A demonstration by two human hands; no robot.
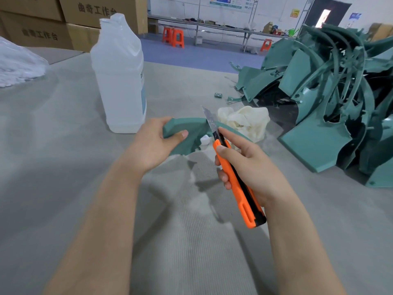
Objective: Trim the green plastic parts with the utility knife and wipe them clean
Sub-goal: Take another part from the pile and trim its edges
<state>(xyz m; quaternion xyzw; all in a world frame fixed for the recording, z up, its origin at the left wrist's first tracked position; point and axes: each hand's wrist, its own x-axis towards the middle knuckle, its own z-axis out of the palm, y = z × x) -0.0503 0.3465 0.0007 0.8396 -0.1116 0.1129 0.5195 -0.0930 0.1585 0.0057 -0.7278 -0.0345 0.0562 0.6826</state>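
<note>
My left hand [156, 143] grips the left end of a curved green plastic part [191, 133], held just above the table. My right hand [247, 167] grips an orange and black utility knife [238, 179], with the index finger stretched along its top. The extended blade [209, 119] lies against the upper edge of the part. A crumpled cream cloth [246, 120] sits on the table right behind the part.
A big translucent plastic jug [119, 81] stands left of the part. A heap of green plastic parts [331, 99] fills the right side of the grey table [63, 128]. White plastic bags [19, 62] lie far left. Cardboard boxes [63, 20] stand behind.
</note>
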